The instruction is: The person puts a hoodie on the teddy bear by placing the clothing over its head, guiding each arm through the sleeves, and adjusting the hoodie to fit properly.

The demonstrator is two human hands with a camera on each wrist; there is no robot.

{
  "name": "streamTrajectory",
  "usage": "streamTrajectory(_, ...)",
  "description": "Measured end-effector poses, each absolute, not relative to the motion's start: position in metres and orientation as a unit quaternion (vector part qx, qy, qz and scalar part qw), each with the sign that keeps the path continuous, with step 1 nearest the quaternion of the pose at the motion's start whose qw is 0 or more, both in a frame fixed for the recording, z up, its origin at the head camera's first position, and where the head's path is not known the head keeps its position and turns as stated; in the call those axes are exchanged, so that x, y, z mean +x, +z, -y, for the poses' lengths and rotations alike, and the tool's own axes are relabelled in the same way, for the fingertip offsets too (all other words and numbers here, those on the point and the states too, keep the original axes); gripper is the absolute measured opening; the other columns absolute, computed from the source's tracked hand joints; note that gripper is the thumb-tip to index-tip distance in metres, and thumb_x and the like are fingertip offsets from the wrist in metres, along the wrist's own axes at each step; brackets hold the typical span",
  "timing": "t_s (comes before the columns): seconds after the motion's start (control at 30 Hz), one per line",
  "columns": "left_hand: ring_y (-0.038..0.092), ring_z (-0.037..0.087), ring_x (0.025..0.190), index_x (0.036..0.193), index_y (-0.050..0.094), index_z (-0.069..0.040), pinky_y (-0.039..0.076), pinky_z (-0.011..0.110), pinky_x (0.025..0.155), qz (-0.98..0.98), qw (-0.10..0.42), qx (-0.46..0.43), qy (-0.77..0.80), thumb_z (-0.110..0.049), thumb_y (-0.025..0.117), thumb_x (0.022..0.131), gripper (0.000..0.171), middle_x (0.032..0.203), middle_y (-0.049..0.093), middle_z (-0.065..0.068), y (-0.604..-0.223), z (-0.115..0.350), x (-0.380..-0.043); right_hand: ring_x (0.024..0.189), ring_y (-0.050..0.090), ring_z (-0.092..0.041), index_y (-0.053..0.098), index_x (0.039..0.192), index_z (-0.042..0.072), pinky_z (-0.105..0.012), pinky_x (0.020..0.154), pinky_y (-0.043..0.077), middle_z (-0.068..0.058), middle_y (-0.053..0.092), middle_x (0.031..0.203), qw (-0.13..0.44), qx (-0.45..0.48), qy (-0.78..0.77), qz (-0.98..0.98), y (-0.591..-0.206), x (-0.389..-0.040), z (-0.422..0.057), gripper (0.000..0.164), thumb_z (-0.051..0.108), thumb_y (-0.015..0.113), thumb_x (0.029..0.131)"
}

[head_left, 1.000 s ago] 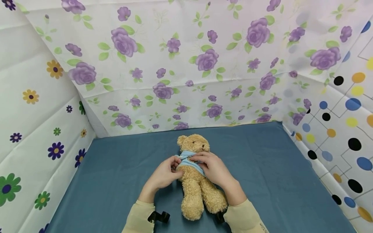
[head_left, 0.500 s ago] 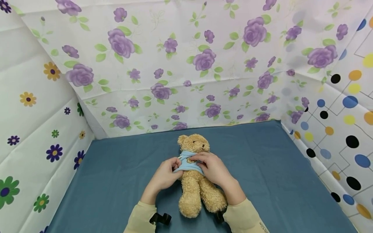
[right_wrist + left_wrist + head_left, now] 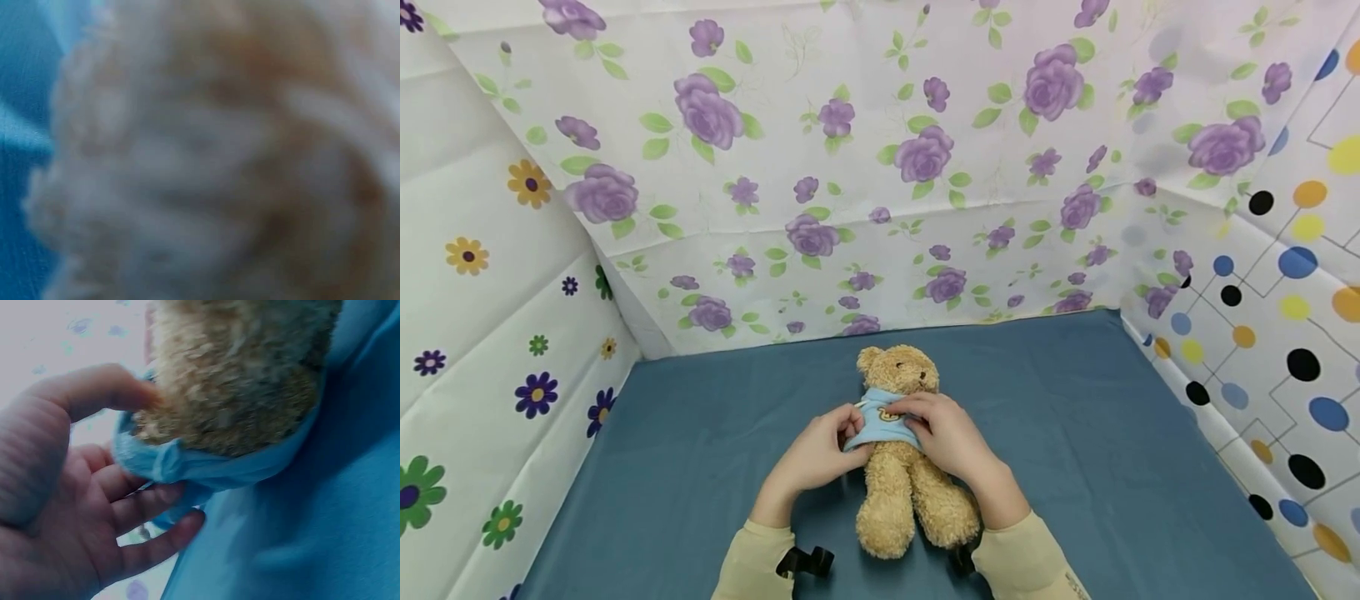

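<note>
A curly tan teddy bear point(image 3: 891, 475) lies on its back in the middle of the head view, its head point(image 3: 898, 368) toward the far side. It wears a light blue shirt point(image 3: 877, 423) with a small emblem on the chest. On the bear's left side in the picture, my left hand point(image 3: 820, 450) pinches the shirt's lower edge. The left wrist view shows that thumb against the fur and the fingers point(image 3: 150, 506) along the outside of the blue hem. My right hand point(image 3: 951, 437) grips the shirt's other side, fingertips over the chest. Blurred fur point(image 3: 175, 169) fills the right wrist view.
A dark blue cloth point(image 3: 722, 400) covers the table under the bear. Behind it hangs a white sheet with purple roses point(image 3: 925, 156). Patterned sheets, one with daisies point(image 3: 537, 395) and one with coloured dots point(image 3: 1303, 365), stand at the left and right.
The bunched shirt has come down over the belly and its front lies smoother, with the emblem showing more. My left hand has shifted slightly toward me; the right hand stays nearly in place.
</note>
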State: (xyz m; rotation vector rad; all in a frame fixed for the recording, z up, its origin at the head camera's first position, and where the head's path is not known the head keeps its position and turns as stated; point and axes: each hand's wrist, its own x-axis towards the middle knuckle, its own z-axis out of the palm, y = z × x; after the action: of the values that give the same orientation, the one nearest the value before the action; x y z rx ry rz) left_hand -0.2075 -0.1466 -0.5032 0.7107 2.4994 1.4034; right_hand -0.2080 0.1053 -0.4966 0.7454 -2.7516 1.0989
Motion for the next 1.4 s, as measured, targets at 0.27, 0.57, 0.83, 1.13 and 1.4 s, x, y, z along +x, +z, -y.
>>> streamTrajectory(0.27, 0.039, 0.009, 0.059, 0.1, 0.058, -0.013, 0.034, 0.028, 0.062, -0.857, 0.089, 0.215, 0.46, -0.004, 0.074, 0.092, 0.02, 0.076, 0.046, 0.0, -0.505, 0.146, -0.21, 0.125, 0.063, -0.027, 0.074, 0.138, 0.026, -0.044, 0.093, 0.055, 0.0, 0.067, 0.139, 0.042, 0.262, 0.342, 0.901, -0.496, -0.209, -0.108, 0.039, 0.005, 0.069, 0.105)
streamTrajectory(0.57, 0.031, 0.01, 0.054, 0.09, 0.055, -0.012, 0.029, 0.027, 0.06, -0.869, 0.031, 0.171, 0.463, 0.002, 0.07, 0.092, 0.021, 0.066, 0.036, -0.005, -0.511, 0.134, -0.211, 0.129, 0.061, -0.032, 0.074, 0.137, 0.026, -0.048, 0.097, 0.055, -0.002, 0.067, 0.14, 0.034, 0.256, 0.344, 0.902, -0.493, -0.208, -0.108, 0.041, 0.004, 0.07, 0.104)
streamTrajectory(0.83, 0.022, 0.011, 0.053, 0.08, 0.049, -0.016, 0.022, 0.028, 0.056, -0.907, -0.059, 0.117, 0.4, 0.011, 0.065, 0.088, 0.032, 0.062, 0.029, -0.007, -0.517, 0.124, -0.208, 0.126, 0.064, -0.032, 0.076, 0.134, 0.027, -0.044, 0.088, 0.053, -0.003, 0.068, 0.139, 0.038, 0.246, 0.353, 0.902, -0.495, -0.208, -0.102, 0.038, 0.005, 0.071, 0.104)
streamTrajectory(1.13, 0.02, 0.012, 0.054, 0.078, 0.048, -0.017, 0.02, 0.031, 0.053, -0.932, -0.091, 0.079, 0.342, 0.013, 0.062, 0.082, 0.033, 0.064, 0.028, -0.006, -0.517, 0.122, -0.206, 0.124, 0.065, -0.03, 0.077, 0.132, 0.03, -0.04, 0.084, 0.053, 0.001, 0.069, 0.136, 0.046, 0.231, 0.352, 0.906, -0.498, -0.206, -0.095, 0.037, 0.007, 0.072, 0.103)
streamTrajectory(1.4, 0.02, 0.013, 0.054, 0.084, 0.045, -0.015, 0.019, 0.032, 0.057, -0.916, -0.032, 0.077, 0.393, 0.004, 0.064, 0.087, 0.027, 0.067, 0.023, -0.005, -0.518, 0.124, -0.205, 0.119, 0.066, -0.026, 0.077, 0.132, 0.029, -0.037, 0.078, 0.05, 0.002, 0.07, 0.135, 0.044, 0.229, 0.353, 0.906, -0.499, -0.205, -0.096, 0.037, 0.006, 0.072, 0.103)
